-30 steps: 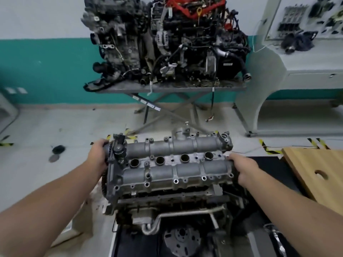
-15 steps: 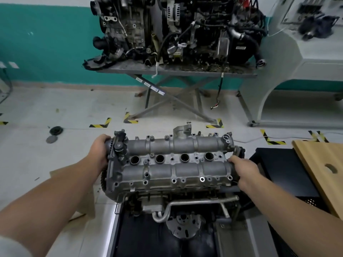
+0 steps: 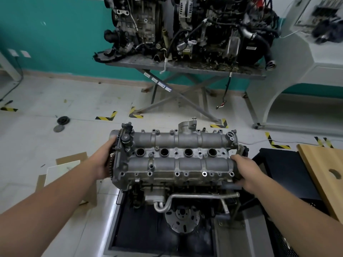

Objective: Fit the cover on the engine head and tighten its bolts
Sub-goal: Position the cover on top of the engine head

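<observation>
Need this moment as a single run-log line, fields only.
step: seating cover | left hand: grips sprocket end of cover | right hand: grips opposite end | bolts: none visibly fitted, holes look empty | tool: none in hand

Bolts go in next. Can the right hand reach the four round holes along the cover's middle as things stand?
Probably yes, once it lets go: the right hand grips the cover at its end, and nothing lies over the holes.

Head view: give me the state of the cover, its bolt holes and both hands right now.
cover: lying level on top of the engine head, held at both ends.
bolt holes: look empty along the near edge, no bolts seen.
left hand: grips the cover's left end.
right hand: grips the cover's right end.
</observation>
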Action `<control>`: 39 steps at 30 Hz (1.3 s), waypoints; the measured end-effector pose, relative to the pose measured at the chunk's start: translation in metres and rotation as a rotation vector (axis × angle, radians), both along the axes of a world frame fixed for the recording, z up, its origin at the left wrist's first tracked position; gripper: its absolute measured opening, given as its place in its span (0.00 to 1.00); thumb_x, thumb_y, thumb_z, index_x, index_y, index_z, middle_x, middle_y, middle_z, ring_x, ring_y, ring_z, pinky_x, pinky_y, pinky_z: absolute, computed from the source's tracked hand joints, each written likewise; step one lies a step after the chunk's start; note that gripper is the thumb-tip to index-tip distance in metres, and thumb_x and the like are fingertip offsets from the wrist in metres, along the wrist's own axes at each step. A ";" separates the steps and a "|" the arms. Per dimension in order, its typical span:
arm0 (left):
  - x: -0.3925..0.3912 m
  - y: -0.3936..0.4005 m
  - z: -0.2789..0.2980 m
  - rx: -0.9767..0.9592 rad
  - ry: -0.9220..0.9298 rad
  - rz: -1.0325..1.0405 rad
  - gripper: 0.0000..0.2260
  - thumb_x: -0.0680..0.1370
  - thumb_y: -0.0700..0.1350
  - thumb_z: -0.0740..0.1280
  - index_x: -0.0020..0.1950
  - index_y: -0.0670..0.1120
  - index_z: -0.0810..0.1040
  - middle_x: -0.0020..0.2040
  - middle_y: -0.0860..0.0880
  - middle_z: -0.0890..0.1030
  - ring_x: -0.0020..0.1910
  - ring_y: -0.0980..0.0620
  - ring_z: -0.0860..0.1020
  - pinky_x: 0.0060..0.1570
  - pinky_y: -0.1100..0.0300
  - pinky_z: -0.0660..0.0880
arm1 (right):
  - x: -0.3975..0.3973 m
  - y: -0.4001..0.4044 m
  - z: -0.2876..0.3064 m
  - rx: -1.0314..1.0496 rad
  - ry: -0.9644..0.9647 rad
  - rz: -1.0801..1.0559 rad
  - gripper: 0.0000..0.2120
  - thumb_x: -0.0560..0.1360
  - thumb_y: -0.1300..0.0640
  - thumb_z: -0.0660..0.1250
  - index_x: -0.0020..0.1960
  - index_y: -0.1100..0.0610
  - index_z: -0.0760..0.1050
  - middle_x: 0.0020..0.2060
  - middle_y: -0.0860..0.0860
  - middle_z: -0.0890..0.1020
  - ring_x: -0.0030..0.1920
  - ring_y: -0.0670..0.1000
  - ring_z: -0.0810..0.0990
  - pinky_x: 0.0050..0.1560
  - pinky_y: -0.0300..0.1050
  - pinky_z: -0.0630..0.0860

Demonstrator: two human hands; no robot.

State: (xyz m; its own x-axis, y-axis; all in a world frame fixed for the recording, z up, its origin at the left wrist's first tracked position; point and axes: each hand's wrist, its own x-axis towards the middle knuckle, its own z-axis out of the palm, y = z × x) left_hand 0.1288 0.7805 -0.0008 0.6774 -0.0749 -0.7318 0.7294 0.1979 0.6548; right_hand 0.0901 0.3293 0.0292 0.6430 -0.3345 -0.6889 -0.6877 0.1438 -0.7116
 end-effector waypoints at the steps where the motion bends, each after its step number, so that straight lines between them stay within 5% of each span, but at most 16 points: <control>1: -0.004 0.000 -0.001 -0.005 -0.001 -0.014 0.34 0.69 0.75 0.66 0.56 0.47 0.86 0.54 0.41 0.85 0.47 0.41 0.85 0.45 0.48 0.81 | 0.000 0.000 0.001 0.010 0.002 0.005 0.11 0.77 0.53 0.67 0.55 0.58 0.74 0.54 0.62 0.77 0.51 0.65 0.80 0.35 0.67 0.79; 9: -0.008 -0.013 0.004 0.073 0.016 0.029 0.33 0.66 0.73 0.70 0.50 0.44 0.85 0.41 0.43 0.84 0.30 0.46 0.80 0.32 0.56 0.77 | 0.002 -0.002 -0.003 -0.057 -0.021 0.076 0.12 0.77 0.52 0.65 0.53 0.60 0.73 0.46 0.61 0.77 0.46 0.64 0.79 0.46 0.79 0.74; 12: -0.007 -0.014 0.010 0.016 0.005 0.022 0.28 0.68 0.70 0.72 0.41 0.45 0.85 0.37 0.44 0.80 0.27 0.48 0.75 0.27 0.58 0.74 | 0.006 -0.003 -0.010 -0.135 -0.042 0.065 0.15 0.77 0.50 0.63 0.54 0.62 0.73 0.46 0.60 0.75 0.47 0.61 0.77 0.54 0.68 0.77; 14: -0.005 -0.016 0.013 0.000 -0.011 0.007 0.25 0.68 0.69 0.72 0.39 0.46 0.86 0.36 0.45 0.80 0.27 0.48 0.75 0.27 0.58 0.74 | 0.008 -0.003 -0.013 -0.174 -0.061 0.056 0.16 0.76 0.49 0.62 0.53 0.62 0.73 0.44 0.59 0.73 0.45 0.59 0.75 0.50 0.57 0.76; 20: -0.007 -0.019 0.029 0.131 0.075 -0.052 0.31 0.67 0.73 0.71 0.48 0.45 0.83 0.46 0.43 0.82 0.40 0.45 0.78 0.44 0.51 0.75 | 0.010 -0.004 -0.016 -0.276 -0.084 0.082 0.14 0.77 0.49 0.60 0.48 0.61 0.72 0.43 0.58 0.75 0.42 0.57 0.74 0.45 0.52 0.74; 22: -0.012 -0.021 0.040 0.325 0.050 -0.036 0.34 0.69 0.74 0.67 0.53 0.43 0.82 0.50 0.43 0.82 0.45 0.43 0.79 0.51 0.48 0.75 | 0.010 -0.006 -0.017 -0.281 -0.080 0.095 0.14 0.77 0.49 0.59 0.49 0.61 0.73 0.44 0.58 0.76 0.43 0.58 0.74 0.47 0.52 0.74; 25: -0.030 -0.033 0.047 1.014 -0.403 0.116 0.40 0.72 0.73 0.61 0.66 0.41 0.75 0.61 0.42 0.78 0.59 0.40 0.76 0.60 0.45 0.72 | 0.011 -0.007 -0.019 -0.287 -0.077 0.117 0.16 0.76 0.48 0.59 0.51 0.61 0.73 0.45 0.58 0.76 0.44 0.58 0.75 0.50 0.54 0.76; 27: -0.051 -0.059 0.057 1.264 -0.774 -0.087 0.38 0.70 0.71 0.66 0.70 0.46 0.71 0.65 0.44 0.76 0.64 0.43 0.74 0.64 0.43 0.72 | 0.010 -0.008 -0.019 -0.281 -0.076 0.122 0.17 0.75 0.47 0.61 0.50 0.62 0.74 0.45 0.58 0.77 0.44 0.58 0.76 0.49 0.53 0.76; 30: -0.072 -0.106 0.051 1.514 -1.089 -0.736 0.42 0.67 0.73 0.68 0.75 0.53 0.65 0.70 0.50 0.74 0.69 0.47 0.72 0.71 0.45 0.67 | 0.007 -0.006 -0.017 -0.242 -0.075 0.116 0.18 0.72 0.46 0.66 0.49 0.61 0.75 0.43 0.57 0.77 0.44 0.58 0.75 0.45 0.51 0.73; 34: -0.069 -0.145 0.030 1.711 -1.043 -1.196 0.46 0.70 0.66 0.71 0.79 0.53 0.49 0.76 0.47 0.64 0.74 0.44 0.65 0.75 0.43 0.56 | 0.006 -0.006 -0.015 -0.234 -0.069 0.122 0.15 0.70 0.47 0.66 0.45 0.59 0.74 0.41 0.56 0.75 0.42 0.57 0.74 0.42 0.51 0.71; 39: -0.054 -0.153 0.028 1.838 -0.890 -1.254 0.43 0.71 0.49 0.74 0.76 0.52 0.48 0.71 0.43 0.68 0.63 0.40 0.74 0.69 0.39 0.62 | 0.008 -0.002 -0.016 -0.351 -0.061 0.105 0.14 0.69 0.47 0.65 0.38 0.58 0.72 0.33 0.54 0.73 0.35 0.54 0.70 0.37 0.49 0.66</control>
State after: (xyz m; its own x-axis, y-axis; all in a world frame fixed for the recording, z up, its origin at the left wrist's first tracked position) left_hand 0.0747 0.6279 0.0271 0.8977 -0.4043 -0.1751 -0.4403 -0.8372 -0.3243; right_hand 0.0980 0.3271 0.0128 0.7230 -0.4733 -0.5033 -0.6403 -0.1852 -0.7455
